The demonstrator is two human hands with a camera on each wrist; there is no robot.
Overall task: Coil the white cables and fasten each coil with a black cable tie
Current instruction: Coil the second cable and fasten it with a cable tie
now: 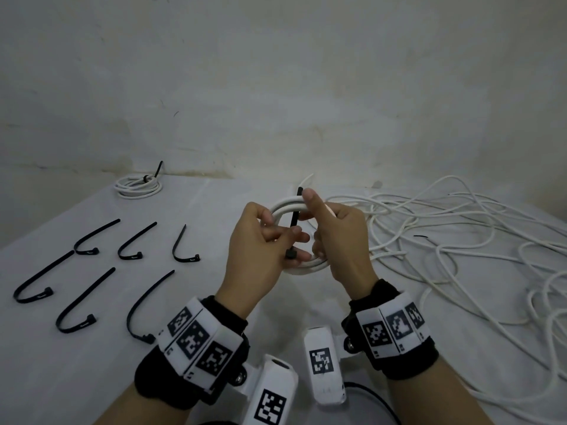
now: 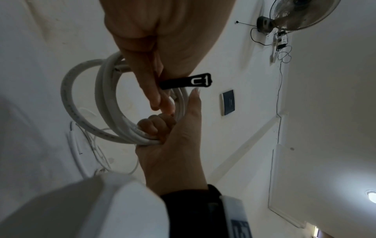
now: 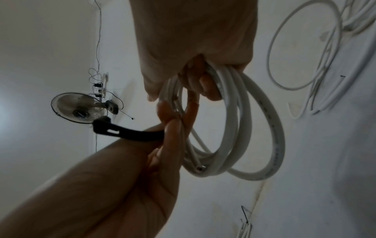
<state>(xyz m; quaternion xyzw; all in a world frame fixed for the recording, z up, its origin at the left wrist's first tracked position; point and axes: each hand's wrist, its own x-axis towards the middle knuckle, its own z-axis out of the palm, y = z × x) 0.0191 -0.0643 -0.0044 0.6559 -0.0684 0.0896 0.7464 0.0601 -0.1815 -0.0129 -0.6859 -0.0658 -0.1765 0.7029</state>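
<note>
Above the table's middle, both hands hold a small coil of thick white cable [image 1: 283,210]. A black cable tie [image 1: 294,222] crosses the coil upright, its tail end poking out above and its head [image 1: 290,254] below. My left hand [image 1: 293,240] pinches the tie near its head, as the left wrist view shows at the tie head [image 2: 201,81]. My right hand [image 1: 325,222] grips the coil's right side, its thumb up by the tie's tail. In the right wrist view the fingers are curled through the coil [image 3: 234,122], with the tie [image 3: 130,132] to the left.
Several loose black ties [image 1: 92,289] lie in rows on the grey table's left part. A tied white coil [image 1: 138,187] sits at the back left by the wall. A big tangle of loose white cable [image 1: 445,234] covers the table's right side.
</note>
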